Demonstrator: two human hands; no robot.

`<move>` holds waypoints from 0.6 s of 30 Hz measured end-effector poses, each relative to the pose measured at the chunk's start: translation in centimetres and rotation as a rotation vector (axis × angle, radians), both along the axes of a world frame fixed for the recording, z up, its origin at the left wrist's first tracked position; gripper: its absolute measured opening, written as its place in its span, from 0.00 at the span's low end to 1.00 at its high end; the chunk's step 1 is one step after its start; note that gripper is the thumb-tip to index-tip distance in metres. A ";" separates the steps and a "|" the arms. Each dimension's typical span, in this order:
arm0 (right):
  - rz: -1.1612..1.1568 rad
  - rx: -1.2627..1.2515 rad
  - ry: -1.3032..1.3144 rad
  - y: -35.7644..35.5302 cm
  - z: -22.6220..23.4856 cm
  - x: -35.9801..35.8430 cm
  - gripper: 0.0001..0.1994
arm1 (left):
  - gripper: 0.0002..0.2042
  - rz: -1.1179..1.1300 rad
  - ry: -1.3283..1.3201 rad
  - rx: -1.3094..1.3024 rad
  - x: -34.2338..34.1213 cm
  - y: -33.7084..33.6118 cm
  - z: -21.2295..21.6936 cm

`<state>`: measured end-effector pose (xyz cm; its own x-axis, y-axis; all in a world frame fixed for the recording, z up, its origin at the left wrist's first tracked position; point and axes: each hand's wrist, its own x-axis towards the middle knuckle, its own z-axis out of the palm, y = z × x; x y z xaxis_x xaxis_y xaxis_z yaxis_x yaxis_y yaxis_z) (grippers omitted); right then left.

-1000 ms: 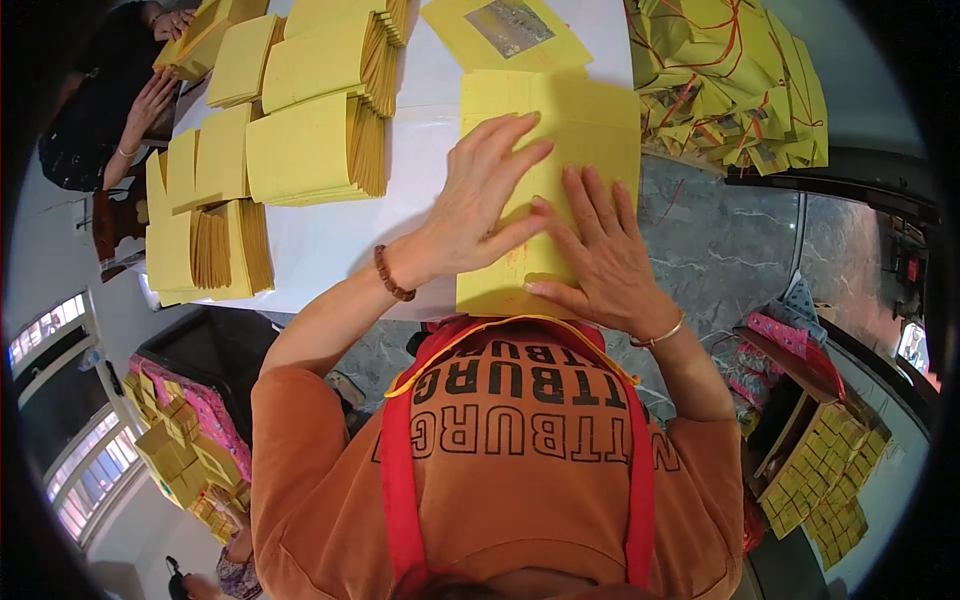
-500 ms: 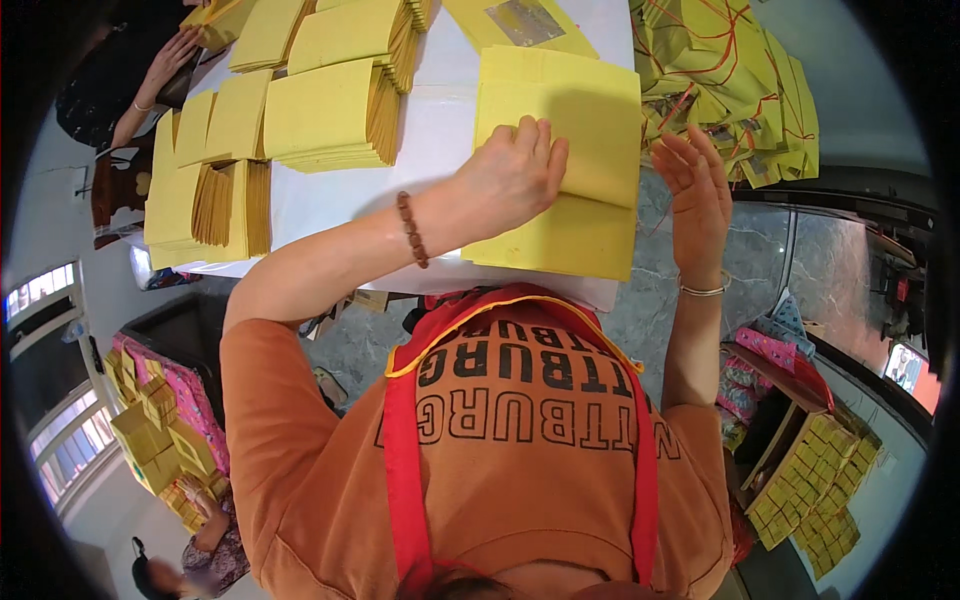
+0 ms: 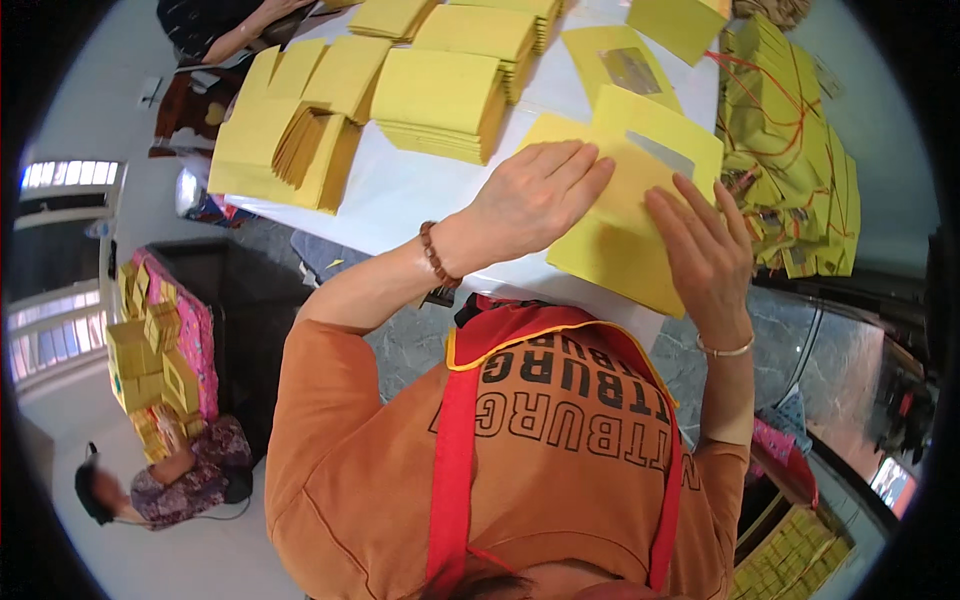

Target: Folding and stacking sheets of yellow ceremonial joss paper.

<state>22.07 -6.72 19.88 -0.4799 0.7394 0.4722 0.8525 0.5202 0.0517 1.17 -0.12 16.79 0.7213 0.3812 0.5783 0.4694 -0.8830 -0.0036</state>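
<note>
Under both my hands, near the table's front right corner, lies a folded yellow paper piece (image 3: 625,255). Its upper part shows a pale rectangular window (image 3: 662,152). My left hand (image 3: 540,195), with a brown beaded bracelet at the wrist, rests on the piece's left side, fingers stretched out. On the right side lies my right hand (image 3: 705,255), fingers extended and apart, with a pale bangle at its wrist. Just beyond, another yellow paper piece (image 3: 590,60) with a greyish window patch lies on the table. Neither hand grips anything.
Stacks of folded yellow paper (image 3: 440,95) cover the left and far table (image 3: 400,190). Yellow bundles (image 3: 795,150) tied with red string are at the right. A co-worker's arm (image 3: 240,35) reaches in at far left. Another person (image 3: 195,475) is by more yellow stacks.
My right hand has come from beyond the table's right side onto the paper. My left hand's bent fingers have straightened. The paper has turned and shows its window; the whole view has shifted.
</note>
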 end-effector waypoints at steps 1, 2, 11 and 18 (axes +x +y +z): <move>0.040 -0.040 -0.045 -0.1 0.1 -0.4 0.17 | 0.18 0.007 -0.002 -0.067 -1.1 -0.6 0.2; 0.057 -0.040 -0.042 -0.2 0.4 -0.7 0.17 | 0.18 0.024 0.001 -0.068 -2.6 -0.8 -0.1; -0.023 -0.340 0.123 -0.8 -2.9 0.6 0.21 | 0.19 0.275 0.076 -0.312 -16.1 -3.9 -5.8; -0.024 -0.330 0.214 -1.0 -3.7 0.5 0.18 | 0.19 0.295 0.009 -0.139 -16.8 -1.8 -3.5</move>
